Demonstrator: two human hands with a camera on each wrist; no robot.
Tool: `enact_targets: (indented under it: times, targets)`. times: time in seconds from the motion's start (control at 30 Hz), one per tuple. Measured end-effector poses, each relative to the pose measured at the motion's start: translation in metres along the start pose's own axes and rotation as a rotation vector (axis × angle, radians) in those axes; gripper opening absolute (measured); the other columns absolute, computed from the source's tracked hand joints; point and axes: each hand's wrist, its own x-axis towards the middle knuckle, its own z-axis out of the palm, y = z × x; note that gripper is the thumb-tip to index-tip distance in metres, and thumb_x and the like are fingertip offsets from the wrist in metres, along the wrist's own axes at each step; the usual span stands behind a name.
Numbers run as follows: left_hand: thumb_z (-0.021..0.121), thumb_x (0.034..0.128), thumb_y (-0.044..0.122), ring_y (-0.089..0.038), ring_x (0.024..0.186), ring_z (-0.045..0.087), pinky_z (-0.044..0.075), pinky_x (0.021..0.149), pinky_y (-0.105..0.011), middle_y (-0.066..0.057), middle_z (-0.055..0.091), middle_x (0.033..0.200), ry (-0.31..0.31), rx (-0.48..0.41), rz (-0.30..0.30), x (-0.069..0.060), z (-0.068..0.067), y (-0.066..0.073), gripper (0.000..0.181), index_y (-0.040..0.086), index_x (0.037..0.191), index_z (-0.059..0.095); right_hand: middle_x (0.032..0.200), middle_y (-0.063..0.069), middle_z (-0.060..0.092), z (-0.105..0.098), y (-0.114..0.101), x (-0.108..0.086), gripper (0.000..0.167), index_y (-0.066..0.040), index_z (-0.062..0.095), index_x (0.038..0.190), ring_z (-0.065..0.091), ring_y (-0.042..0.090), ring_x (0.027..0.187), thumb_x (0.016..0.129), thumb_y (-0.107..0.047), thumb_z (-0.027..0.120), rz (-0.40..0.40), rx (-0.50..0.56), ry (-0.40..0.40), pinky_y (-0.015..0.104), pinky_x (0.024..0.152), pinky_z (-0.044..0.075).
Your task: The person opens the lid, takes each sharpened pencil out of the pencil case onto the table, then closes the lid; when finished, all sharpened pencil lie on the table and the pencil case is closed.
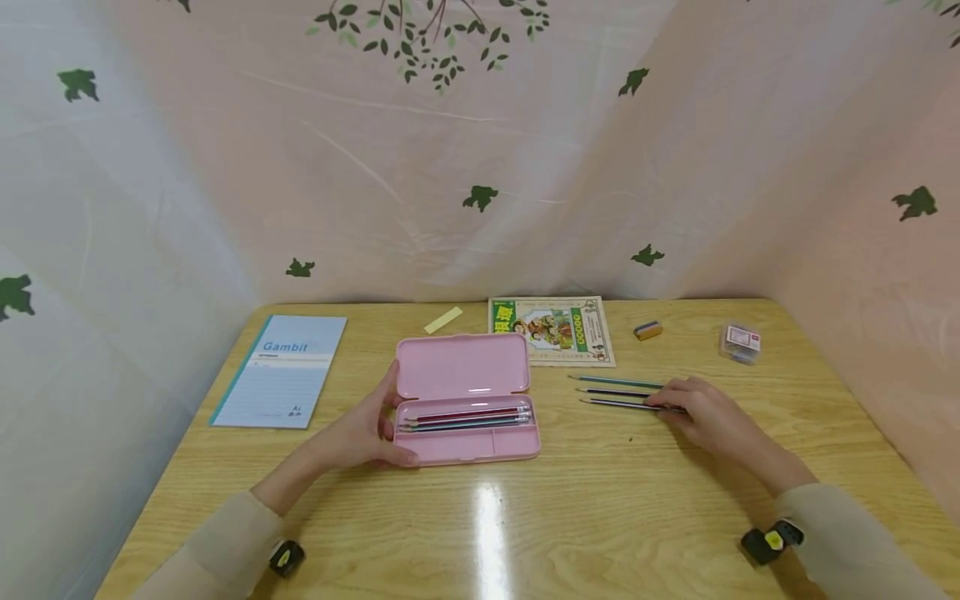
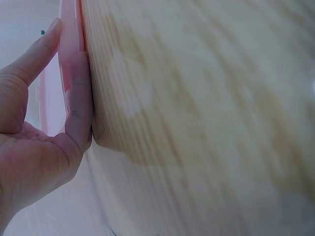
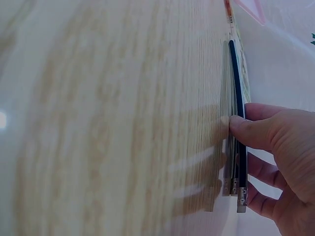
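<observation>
so the nearest dark pencil (image 1: 615,403) is lying with a middle dark pencil (image 1: 617,392) and a green pencil (image 1: 618,382) on the wooden surface (image 1: 600,517), off to the right of the pink pencil case (image 1: 450,447). right grip (image 1: 697,408) is pinched on the nearest one, thumb and forefinger on opposite sides, toward the metal-banded end. can't tell if it's actually lifted.

pencils like these should be super light and stiff, but i'd guess the smooth barrel is a bit slick and could roll if nudged. i'd hold around mid-barrel and not bang the tip, lead probably snaps.

left grip (image 1: 367,425) is wrapped on the left end of the case, thumb at the front corner. looks like thin rigid plastic, probably slides easily, so hold the wall rather than the hinged lid (image 1: 461,367).
</observation>
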Motion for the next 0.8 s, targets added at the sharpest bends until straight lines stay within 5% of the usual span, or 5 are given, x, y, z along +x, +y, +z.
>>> enact_targets:
  times: [0.8]
  targets:
    - [0.091,0.0775,0.018,-0.023,0.077,0.054,0.052,0.06,-0.029,-0.017,0.047,0.125,0.002,0.019,0.005,0.0012,-0.0007,-0.0006,0.137,0.021,0.161,-0.017,0.099,0.0,0.07,-0.0036,-0.0072,0.007,0.031,-0.014,0.079,0.107,0.065,0.019,0.089,0.08,0.001,0.083,-0.01,0.008,-0.011,0.045,0.075,0.056]
